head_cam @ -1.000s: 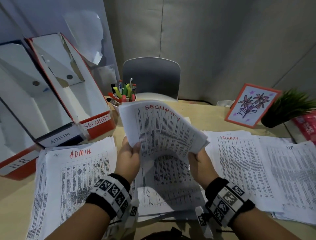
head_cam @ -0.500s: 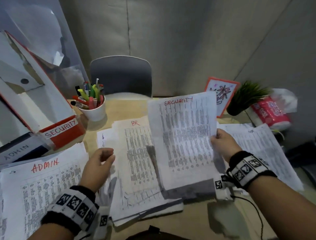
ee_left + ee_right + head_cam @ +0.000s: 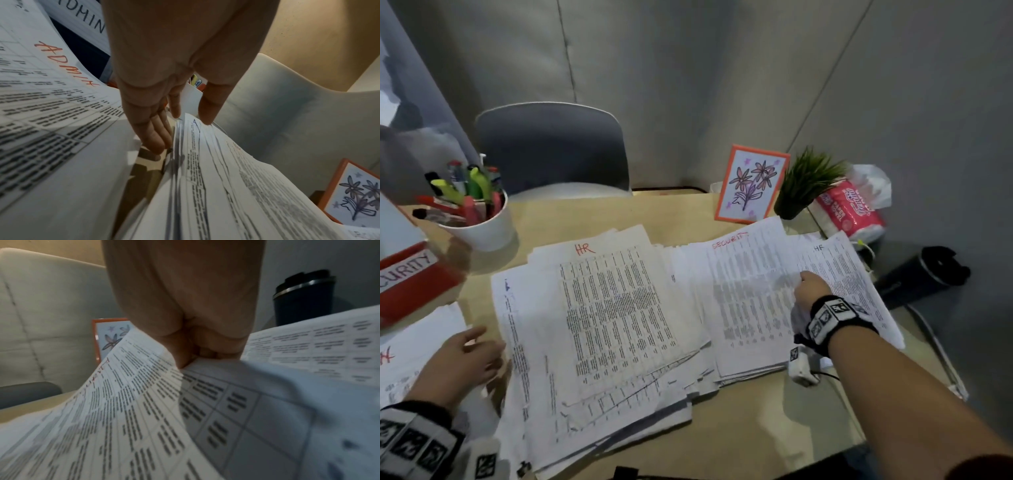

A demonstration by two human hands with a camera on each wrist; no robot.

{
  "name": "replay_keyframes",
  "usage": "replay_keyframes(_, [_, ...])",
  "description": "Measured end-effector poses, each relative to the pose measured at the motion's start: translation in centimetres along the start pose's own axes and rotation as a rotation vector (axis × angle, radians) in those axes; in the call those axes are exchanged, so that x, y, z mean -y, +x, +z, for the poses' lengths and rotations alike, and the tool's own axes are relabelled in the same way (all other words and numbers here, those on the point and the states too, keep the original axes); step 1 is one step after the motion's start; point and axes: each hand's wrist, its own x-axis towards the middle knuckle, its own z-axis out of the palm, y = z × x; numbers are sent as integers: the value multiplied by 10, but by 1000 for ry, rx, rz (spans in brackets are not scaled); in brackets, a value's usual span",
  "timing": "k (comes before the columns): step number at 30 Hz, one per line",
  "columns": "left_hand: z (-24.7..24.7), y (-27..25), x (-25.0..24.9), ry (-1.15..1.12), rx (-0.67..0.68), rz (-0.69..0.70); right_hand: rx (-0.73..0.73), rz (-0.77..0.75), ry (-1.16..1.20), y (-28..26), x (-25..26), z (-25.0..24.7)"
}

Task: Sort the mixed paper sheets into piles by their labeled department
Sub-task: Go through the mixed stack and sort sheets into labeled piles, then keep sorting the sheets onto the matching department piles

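Left hand [image 3: 457, 363] low at the near left, fingers [image 3: 152, 129] straight and together, thumb spread apart, right hand [image 3: 810, 287] reached out to the far right — fingers curled under, pinching a printed white sheet marked SECURITY [image 3: 743, 291] — checkered marker bands on both wrists

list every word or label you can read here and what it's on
"HR", red: top sheet of the middle stack
"SECURITY", red, blurred: sheet the right hand pinches
"HR": far right sheet
"ADMIN", red: left sheet
"...CURITY": red file box
"...DMIN": box label
Body print and pink pack: unreadable
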Motion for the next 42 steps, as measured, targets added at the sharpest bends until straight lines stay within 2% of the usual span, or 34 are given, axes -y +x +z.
replay_keyframes(4, [7, 7, 3, -49, -36, -73, 87, -42, -96, -5, 11, 21])
replay_keyframes(7, [10, 2, -4, -19, -17, -67, 133, -45, -197, -6, 10, 27])
replay_keyframes(9, [11, 0, -7, -5, -18, -52, 139, -23, -279, -6, 9, 27])
replay_keyframes(11, [12, -3, -10, 18, -31, -33, 72, -18, -414, -8, 11, 24])
replay_keyframes(14, [13, -8, -15, 39, -59, -16, -114, -190, -506, -14, 24, 22])
replay_keyframes(16, [12, -9, -18, 45, -93, -9, -168, -376, -379, -21, 41, 28])
replay_keyframes(18, [13, -9, -20, 38, -101, -10, -89, -540, -217, -30, 65, 41])
replay_keyframes(20, [15, -7, -21, 31, -98, -14, 63, -610, -137, -42, 92, 62])
replay_keyframes(23, [22, -5, -18, -43, -98, -55, 303, -518, -12, -59, 123, 95])
replay_keyframes(25, [27, -3, -14, -121, -110, -84, 380, -447, 18, -64, 136, 112])
replay_keyframes(27, [30, -5, -12, -169, -124, -119, 375, -399, 21, -68, 142, 123])
replay_keyframes(32, [36, -5, -8, -267, -129, -148, 234, -322, 152, -68, 140, 127])
replay_keyframes(34, [38, -6, -12, -196, -136, -125, 218, -327, 174, -67, 138, 124])
replay_keyframes(36, [41, -12, -19, -62, -155, -93, 253, -331, 229, -67, 135, 122])
replay_keyframes(42, [49, -17, -36, 55, -157, -13, 372, -371, 331, -75, 123, 111])
